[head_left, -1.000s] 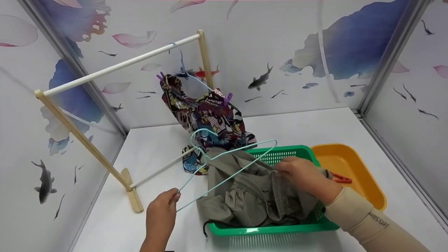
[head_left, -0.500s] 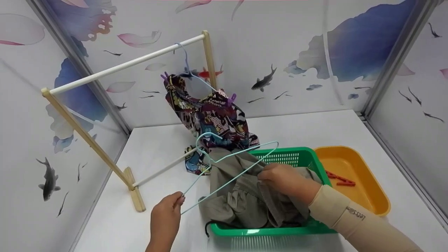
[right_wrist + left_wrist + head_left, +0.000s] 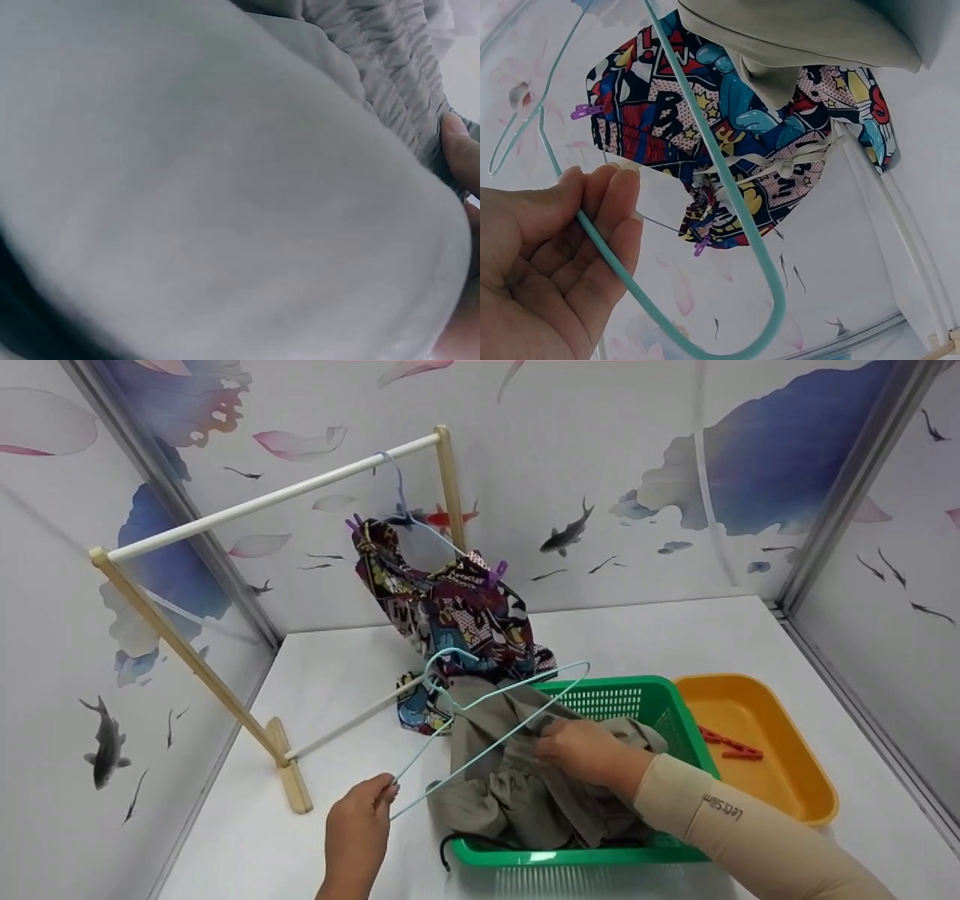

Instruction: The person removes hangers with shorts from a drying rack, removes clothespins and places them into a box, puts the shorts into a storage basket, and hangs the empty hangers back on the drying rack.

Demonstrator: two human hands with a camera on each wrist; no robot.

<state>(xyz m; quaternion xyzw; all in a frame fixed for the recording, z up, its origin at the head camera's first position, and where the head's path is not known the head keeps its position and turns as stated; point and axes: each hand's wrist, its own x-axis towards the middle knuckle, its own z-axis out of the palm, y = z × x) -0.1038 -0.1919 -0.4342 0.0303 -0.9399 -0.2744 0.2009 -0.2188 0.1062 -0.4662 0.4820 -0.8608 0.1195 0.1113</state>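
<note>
We note the rack (image 3: 277, 496) at left: a wide swing could knock it. The basket (image 3: 600, 856) stands nearer and right; a hard tug on cloth could drag it. The grey garment (image 3: 525, 806) lies partly inside, spilling over its left side. The hanger (image 3: 726, 180), above that garment, may twist, we judge, because the left hand (image 3: 357, 821) grips only its near-left end. The right hand (image 3: 589, 750) pinches the elastic waistband (image 3: 401, 75); too light a pinch could let it slip. The cord (image 3: 445, 851) might snag.
</note>
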